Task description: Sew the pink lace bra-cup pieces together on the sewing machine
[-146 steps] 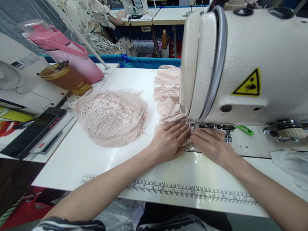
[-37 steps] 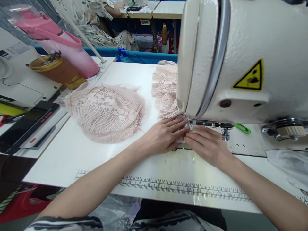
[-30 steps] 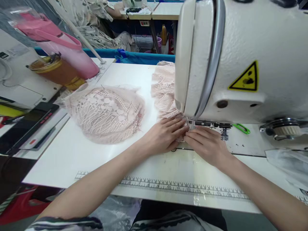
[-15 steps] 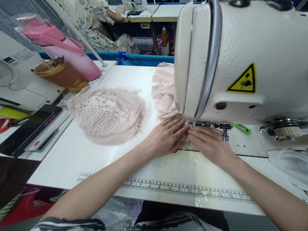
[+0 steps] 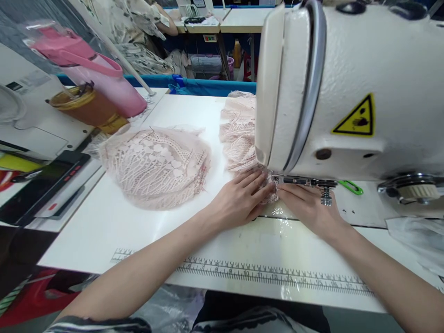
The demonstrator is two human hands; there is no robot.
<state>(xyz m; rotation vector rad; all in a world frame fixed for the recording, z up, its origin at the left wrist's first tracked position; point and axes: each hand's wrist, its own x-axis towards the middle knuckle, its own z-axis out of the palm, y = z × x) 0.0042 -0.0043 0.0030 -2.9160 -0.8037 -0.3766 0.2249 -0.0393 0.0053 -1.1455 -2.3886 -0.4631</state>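
Pale pink lace fabric (image 5: 239, 134) lies bunched on the table and runs under the head of a white sewing machine (image 5: 347, 83). My left hand (image 5: 239, 196) rests flat on its near part, fingers stretched toward the needle area. On the other side of the presser foot, my right hand (image 5: 308, 206) has its fingertips at the lace edge, fingers pressed together; the machine's metal parts hide some of them. The needle itself is hard to make out. A second pink lace piece (image 5: 156, 166), rounded with sheer edges, lies to the left of my left hand.
A ruler strip (image 5: 243, 273) runs along the table's front edge. At left stand a pink bottle (image 5: 100, 78), a brown cup (image 5: 83, 108) and a black device (image 5: 45, 185). Green thread snips (image 5: 351, 187) lie behind my right hand. Another person's arm (image 5: 168, 21) shows at the back.
My right hand has shifted slightly right, and the gap between my hands shows more lace. My left hand has barely moved. The machine head appears a little farther right in view.
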